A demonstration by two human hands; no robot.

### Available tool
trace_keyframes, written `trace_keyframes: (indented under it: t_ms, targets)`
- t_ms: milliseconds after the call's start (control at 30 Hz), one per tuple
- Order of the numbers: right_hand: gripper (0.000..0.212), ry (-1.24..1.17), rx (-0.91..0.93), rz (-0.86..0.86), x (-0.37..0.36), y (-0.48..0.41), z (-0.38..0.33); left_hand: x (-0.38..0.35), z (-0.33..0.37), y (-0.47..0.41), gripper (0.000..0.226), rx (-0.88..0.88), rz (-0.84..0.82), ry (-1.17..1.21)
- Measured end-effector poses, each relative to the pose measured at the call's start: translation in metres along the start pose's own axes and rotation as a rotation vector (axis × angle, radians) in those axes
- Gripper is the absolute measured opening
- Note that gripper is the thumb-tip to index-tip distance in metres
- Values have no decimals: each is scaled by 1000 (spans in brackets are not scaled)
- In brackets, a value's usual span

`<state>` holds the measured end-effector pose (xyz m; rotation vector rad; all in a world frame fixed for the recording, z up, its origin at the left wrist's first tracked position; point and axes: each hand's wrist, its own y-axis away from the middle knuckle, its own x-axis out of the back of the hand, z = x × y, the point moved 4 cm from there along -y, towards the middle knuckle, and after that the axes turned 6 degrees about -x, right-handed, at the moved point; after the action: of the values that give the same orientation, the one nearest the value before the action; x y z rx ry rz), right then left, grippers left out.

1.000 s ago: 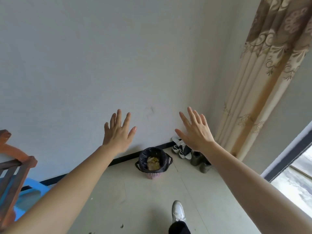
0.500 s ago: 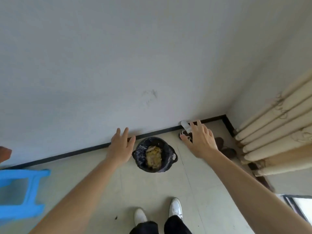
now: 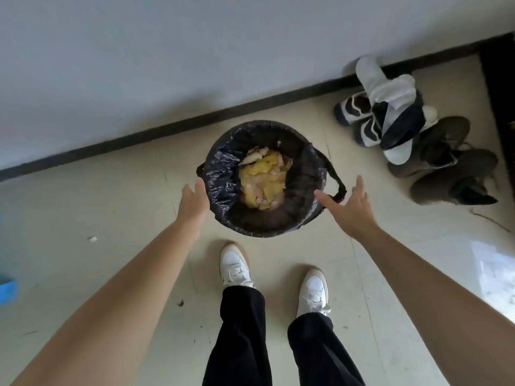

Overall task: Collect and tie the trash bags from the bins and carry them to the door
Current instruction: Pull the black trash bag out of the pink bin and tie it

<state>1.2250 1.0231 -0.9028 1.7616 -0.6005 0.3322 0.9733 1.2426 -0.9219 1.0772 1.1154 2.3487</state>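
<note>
A small round bin lined with a black trash bag (image 3: 223, 176) stands on the floor close to the wall. Yellow and pale scraps (image 3: 263, 181) fill its bottom. My left hand (image 3: 193, 201) reaches down at the bin's left rim, fingers straight, at or just short of the bag's edge. My right hand (image 3: 348, 207) is spread open at the right rim, its thumb over the bag's edge beside the bin's black handle (image 3: 338, 188). Neither hand holds anything.
A pile of shoes and boots (image 3: 404, 126) lies against the wall to the right of the bin. My feet in white sneakers (image 3: 234, 266) stand just in front of it. A blue stool edge (image 3: 7, 288) shows at far left.
The view has tilted down and come closer to the bin. Both hands have dropped from in front of the wall to either side of the bin's rim.
</note>
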Motion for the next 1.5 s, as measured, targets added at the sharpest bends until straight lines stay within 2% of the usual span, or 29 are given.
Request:
trace_keyframes:
  t_ms: [100, 167, 200, 267, 300, 400, 467, 500, 567, 633, 700, 800, 867, 933, 1000, 1033, 1100, 1200, 1267, 1400, 1500]
  targets:
    - [130, -415, -101, -42, -47, -45, 20, -28, -51, -57, 70, 250, 47, 435]
    - [123, -548, -120, -76, -72, -66, 31, -42, -81, -87, 79, 322, -36, 677]
    - [109, -573, -110, -104, -81, -72, 33, -49, -93, -98, 86, 342, -139, 808]
    - [61, -611, -83, -155, -98, -77, 34, -63, -109, -111, 97, 368, -357, 1042]
    - [45, -639, -71, -169, -102, -77, 33, -67, -109, -114, 97, 364, -417, 1109]
    - [28, -692, -89, -142, -106, -74, 32, -61, -81, -112, 81, 207, -501, 1118]
    - [25, -654, -118, -40, -102, -69, 27, -46, -65, -107, 65, 158, -352, 1000]
    - [28, -589, -121, 23, -100, -68, 24, -34, -63, -107, 53, 156, -155, 882]
    - [39, -447, -119, 131, -99, -66, 19, -6, -46, -98, 25, -57, 283, 545]
    - [38, -374, -121, 217, -102, -62, 15, 1, -9, -70, 23, -453, 438, 334]
    - [34, -323, -121, 267, -108, -58, 11, -7, 20, -30, 25, -778, 404, 192]
    - [36, -274, -126, 331, -115, -51, 9, -32, 44, 28, 22, -1098, 240, 61]
    - [35, -258, -144, 317, -118, -49, 11, -46, 55, 60, 18, -1221, 136, 31]
    - [49, -291, -214, 282, -116, -41, 15, -50, 64, 77, 18, -1259, 115, 45]
    - [65, -429, -291, 331, -104, -28, 16, -44, 73, 86, 15, -1263, 156, 97]
    - [65, -453, -288, 384, -93, -19, 12, -38, 77, 89, 15, -1244, 169, 120]
    - [56, -374, -182, 463, -67, 2, -2, -24, 86, 95, 18, -1181, 201, 147]
    - [43, -319, 90, 476, -28, 38, -35, 0, 100, 111, 13, -1071, 256, 201]
    - [42, -349, 223, 474, -2, 64, -55, 19, 111, 121, 16, -993, 280, 195]
    - [39, -239, 297, 420, 51, 101, -85, 46, 122, 136, 28, -740, 212, -45]
    - [36, -202, 342, 454, 92, 131, -101, 67, 134, 166, 31, -575, 147, 10]
